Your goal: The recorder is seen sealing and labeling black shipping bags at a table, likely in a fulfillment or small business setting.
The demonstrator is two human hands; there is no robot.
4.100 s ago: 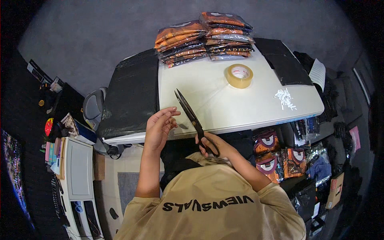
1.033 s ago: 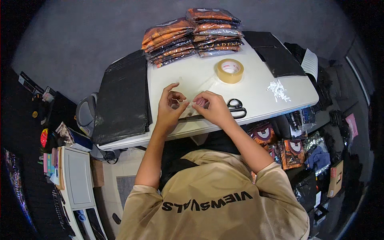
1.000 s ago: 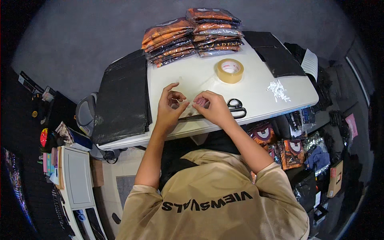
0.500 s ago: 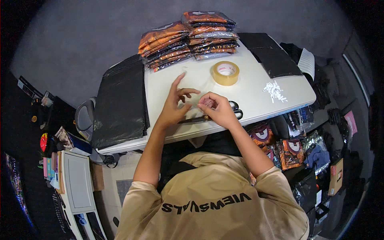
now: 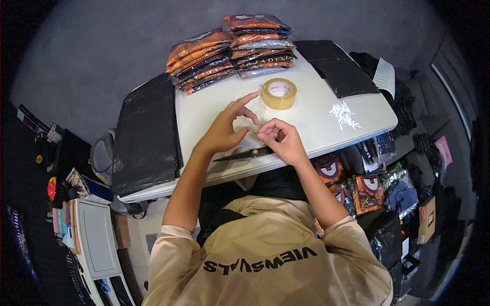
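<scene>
Over the near part of the white table [image 5: 209, 109], my left hand [image 5: 224, 127] has its thumb and fingers spread apart, and I make out nothing held in it. My right hand [image 5: 284, 141] meets it with thumb and fingertips pinched together; whatever is between them is too small or see-through to name. Below both hands lies a pair of scissors [image 5: 244, 155], dark blades pointing left, its handles covered by my right hand. A roll of clear yellowish tape [image 5: 279, 103] lies just beyond my fingertips.
Two stacks of orange and black garments in clear bags [image 5: 199, 58] stand at the back. Black plastic sheets or bags cover the left [image 5: 145, 132] and back right [image 5: 347, 76]. Small white slips [image 5: 344, 115] lie in a pile at right. More bagged garments [image 5: 367, 194] sit below the table's right side.
My left index finger has swung right toward the tape roll, and both hands have drawn closer together. The scissors' handles, visible before, are now hidden. The whole view has shifted slightly.
</scene>
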